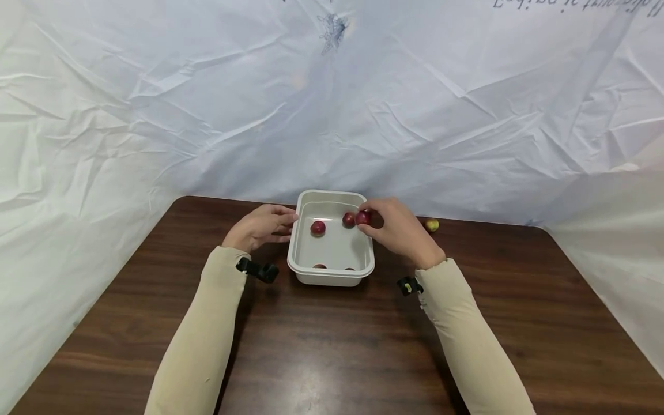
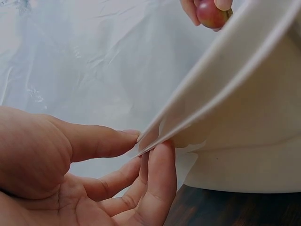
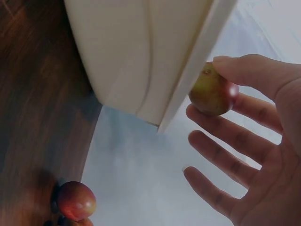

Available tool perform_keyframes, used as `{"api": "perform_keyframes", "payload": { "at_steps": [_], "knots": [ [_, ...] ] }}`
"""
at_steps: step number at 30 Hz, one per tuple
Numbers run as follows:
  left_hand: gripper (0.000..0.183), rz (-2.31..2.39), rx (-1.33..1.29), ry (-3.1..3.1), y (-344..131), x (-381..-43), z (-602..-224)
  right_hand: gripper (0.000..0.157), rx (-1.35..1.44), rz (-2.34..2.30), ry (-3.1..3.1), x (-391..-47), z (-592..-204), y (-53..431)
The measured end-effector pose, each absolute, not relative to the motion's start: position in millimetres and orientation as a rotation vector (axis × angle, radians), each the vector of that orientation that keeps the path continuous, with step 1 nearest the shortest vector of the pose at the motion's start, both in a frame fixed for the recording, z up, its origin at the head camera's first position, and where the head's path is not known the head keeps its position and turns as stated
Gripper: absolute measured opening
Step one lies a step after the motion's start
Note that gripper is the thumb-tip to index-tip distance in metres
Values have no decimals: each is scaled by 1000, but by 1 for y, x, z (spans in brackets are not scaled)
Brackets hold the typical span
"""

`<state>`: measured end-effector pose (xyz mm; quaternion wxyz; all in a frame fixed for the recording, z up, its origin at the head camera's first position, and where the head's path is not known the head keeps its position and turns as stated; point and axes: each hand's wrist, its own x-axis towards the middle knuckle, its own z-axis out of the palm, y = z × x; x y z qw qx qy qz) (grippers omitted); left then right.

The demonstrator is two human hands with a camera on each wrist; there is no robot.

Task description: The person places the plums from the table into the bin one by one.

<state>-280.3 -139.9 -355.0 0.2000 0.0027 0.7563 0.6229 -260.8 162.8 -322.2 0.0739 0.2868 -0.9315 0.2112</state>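
Worktop (image 1: 332,346) is dark brown wood-grain, rounded far corners, soft sheen. Behind it: creased white sheeting (image 1: 233,115) with some lettering (image 1: 570,6). From where I'm standing, the tub (image 1: 334,251) looks like smooth off-white plastic: rectangular, rounded corners, lipped rim, faint ridge along the wall. Beige fabric sleeves (image 1: 202,340) on both arms.

Left hand (image 1: 261,225): grip is narrow, thumb and fingers pinching the tub's rim. Right hand (image 1: 395,227): grip is holding a plum (image 3: 212,92) with thumb and fingers, two other fingers spread, at the tub's right rim. Held plum is round, smooth, glossy; red with a yellow-green patch and a small dimple.

Inside the tub, two red plums (image 1: 318,228) lie well apart from the near wall; two more pieces of fruit (image 1: 320,266) there, mostly hidden.
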Motion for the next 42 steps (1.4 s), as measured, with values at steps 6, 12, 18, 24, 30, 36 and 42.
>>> {"api": "perform_keyframes", "payload": {
  "at_steps": [6,12,18,24,30,36,42],
  "knots": [
    [42,1735,14,2118,-142,-280,-356,29,878,557,-2761,-262,-331,159],
    [42,1729,15,2121,-143,-280,-357,36,812,533,-2791,-259,-340,154],
    [42,1727,17,2125,-141,-281,-356,33,825,509,-2762,-261,-346,152],
    [41,1730,10,2118,-140,-281,-357,33,833,475,-2743,-260,-349,149],
    [41,1730,3,2121,-141,-281,-357,29,758,478,-2788,-259,-349,147],
    [40,1738,-5,2119,-141,-280,-357,26,745,503,-2793,-258,-349,148],
    [41,1727,6,2133,-141,-279,-357,28,748,531,-2794,-257,-350,149]
  ]
}}
